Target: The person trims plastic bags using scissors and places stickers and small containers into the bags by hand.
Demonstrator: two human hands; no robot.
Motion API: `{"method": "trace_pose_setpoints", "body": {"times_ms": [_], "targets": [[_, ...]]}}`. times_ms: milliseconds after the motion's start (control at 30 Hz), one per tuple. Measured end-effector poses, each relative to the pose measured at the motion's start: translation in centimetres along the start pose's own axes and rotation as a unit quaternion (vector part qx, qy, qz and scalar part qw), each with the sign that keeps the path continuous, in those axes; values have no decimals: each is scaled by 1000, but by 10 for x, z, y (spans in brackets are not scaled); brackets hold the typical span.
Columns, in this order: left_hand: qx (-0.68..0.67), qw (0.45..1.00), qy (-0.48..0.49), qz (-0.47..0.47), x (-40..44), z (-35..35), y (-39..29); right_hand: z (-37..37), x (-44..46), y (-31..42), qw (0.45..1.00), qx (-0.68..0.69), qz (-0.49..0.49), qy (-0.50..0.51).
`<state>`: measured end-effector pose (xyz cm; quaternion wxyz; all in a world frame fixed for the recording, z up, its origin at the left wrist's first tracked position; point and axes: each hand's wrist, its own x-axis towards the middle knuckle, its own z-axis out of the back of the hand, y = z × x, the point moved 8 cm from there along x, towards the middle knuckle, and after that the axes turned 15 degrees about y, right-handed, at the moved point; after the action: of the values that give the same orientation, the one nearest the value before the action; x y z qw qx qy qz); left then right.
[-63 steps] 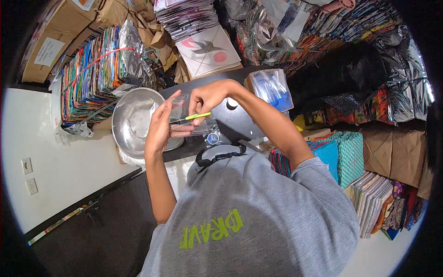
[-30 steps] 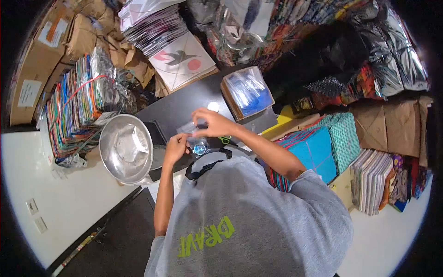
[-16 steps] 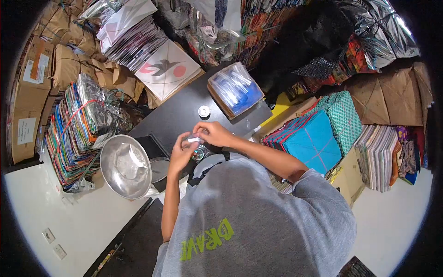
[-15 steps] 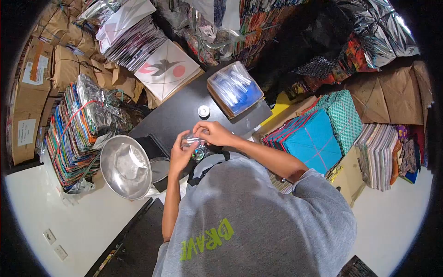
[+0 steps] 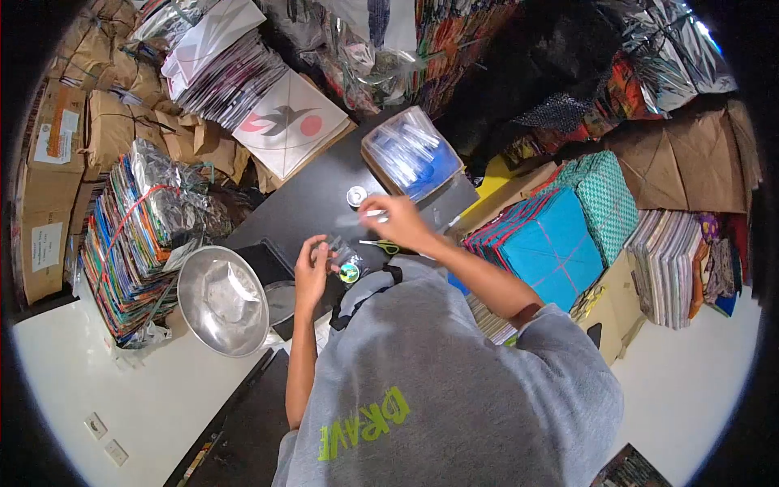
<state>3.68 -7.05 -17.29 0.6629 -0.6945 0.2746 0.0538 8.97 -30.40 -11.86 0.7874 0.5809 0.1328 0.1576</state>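
My left hand [image 5: 310,272] is curled with its fingertips on a small piece of clear plastic [image 5: 334,243]. My right hand [image 5: 402,223] pinches a thin, whitish see-through strip [image 5: 365,218], blurred by motion. Between the hands and my body, scissors [image 5: 381,245] with a greenish handle lie on the dark table [image 5: 280,213]. A round, shiny disc-like item with a green and yellow centre [image 5: 349,273] sits just right of my left hand. Beyond my right hand stands a small white round item [image 5: 356,196].
A box [image 5: 414,154] of clear plastic tubes or sleeves and something blue stands at the far right of the table. A metal bowl [image 5: 192,300] is to the left. Tied stacks [image 5: 535,243] and wrapped bundles [image 5: 134,243] crowd both sides.
My hands have moved apart. My right hand has gone up and right with the whitish strip, while my left hand stays low by the clear plastic. The scissors now show.
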Motion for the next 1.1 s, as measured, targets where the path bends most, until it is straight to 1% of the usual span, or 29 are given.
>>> {"method": "trace_pose_setpoints", "body": {"times_ms": [67, 133, 167, 233, 367, 467, 500, 567, 667, 800, 900, 967, 1000, 1033, 1100], "targets": [[7, 1000, -1, 15, -1, 9, 9, 48, -10, -21, 992, -17, -94, -86], [63, 998, 8, 24, 0, 17, 24, 98, -26, -23, 968, -133, -79, -199], [61, 998, 5, 24, -1, 20, 29, 116, -33, -30, 956, -150, -110, -227], [72, 997, 5, 32, -3, 22, 37, 141, -43, -61, 935, -222, -137, -242], [62, 997, 9, 47, -6, 17, 37, 146, -41, -78, 921, -278, -153, -225], [43, 998, 19, 46, -4, 16, 46, 141, -32, -86, 915, -294, -168, -219], [40, 998, 25, 44, -5, 14, 45, 140, -26, -88, 916, -294, -165, -217], [38, 998, 28, 41, -8, 12, 43, 138, -18, -99, 917, -280, -194, -209], [70, 996, 23, 43, -11, 15, 46, 134, -3, -108, 922, -268, -201, -195], [55, 997, 16, 42, -15, 22, 50, 127, 12, -110, 924, -269, -197, -185], [38, 998, -4, 53, -19, 28, 55, 125, 14, -105, 932, -250, -180, -190], [16, 999, -5, 50, -19, 32, 61, 125, 9, -95, 929, -272, -102, -228], [19, 998, -9, 55, -20, 33, 64, 123, 8, -91, 931, -265, -134, -210], [14, 998, -15, 55, -19, 35, 68, 121, 7, -92, 933, -268, -132, -203], [22, 999, -10, 46, -17, 35, 73, 118, 1, -83, 930, -294, -65, -213]]}}
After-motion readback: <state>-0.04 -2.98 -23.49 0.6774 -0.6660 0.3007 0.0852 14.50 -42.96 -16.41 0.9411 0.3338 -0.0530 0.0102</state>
